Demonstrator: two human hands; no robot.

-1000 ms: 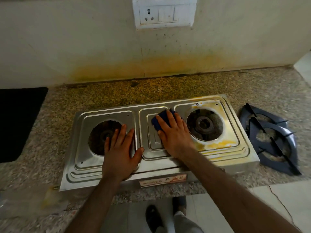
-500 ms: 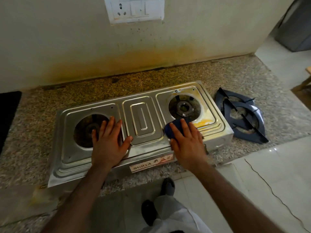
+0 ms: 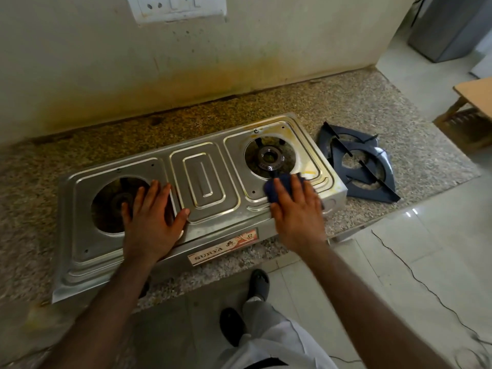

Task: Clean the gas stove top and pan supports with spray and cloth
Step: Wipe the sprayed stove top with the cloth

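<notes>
While left hand lies flat on stove, right hand presses cloth flat-fingered.

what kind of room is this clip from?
Most likely a home kitchen: a two-burner steel gas stove sits on a speckled stone counter, its pan supports lie beside it, and the wall behind carries yellowish cooking stains.

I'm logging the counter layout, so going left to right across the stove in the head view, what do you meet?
Left burner opening → left hand flat on the steel stove top → raised rectangular centre panel → right hand pressing the dark blue cloth → two stacked dark pan supports on the granite counter.
</notes>
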